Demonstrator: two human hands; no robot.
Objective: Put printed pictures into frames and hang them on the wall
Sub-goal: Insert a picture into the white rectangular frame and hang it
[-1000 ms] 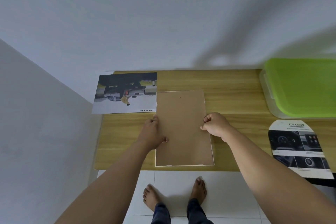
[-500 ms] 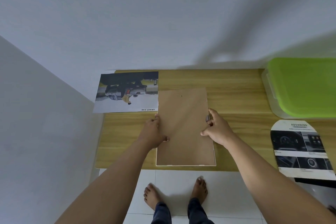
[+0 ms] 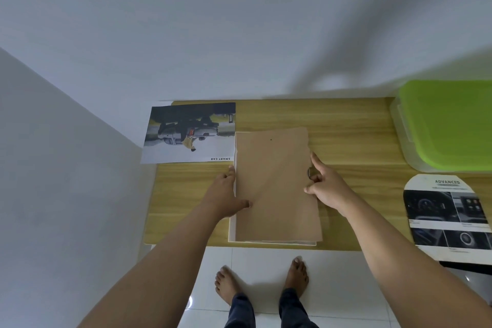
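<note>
A white picture frame lies face down near the front edge of the wooden table. Its brown backing board is tilted, raised along the right side. My right hand pinches that right edge with thumb and fingers. Flat on the frame's left edge rests my left hand, thumb on the board. A printed car picture marked SMART CAR lies at the table's back left. Another print, headed ADVANCED, lies at the right.
A clear plastic box with a green lid stands at the back right. White walls close in behind and on the left. My bare feet stand on white floor tiles just in front of the table.
My right hand went from a closed fist at the board's right edge to pinching it, and the board's right side has lifted and shifted out of the frame. The left hand stayed put.
</note>
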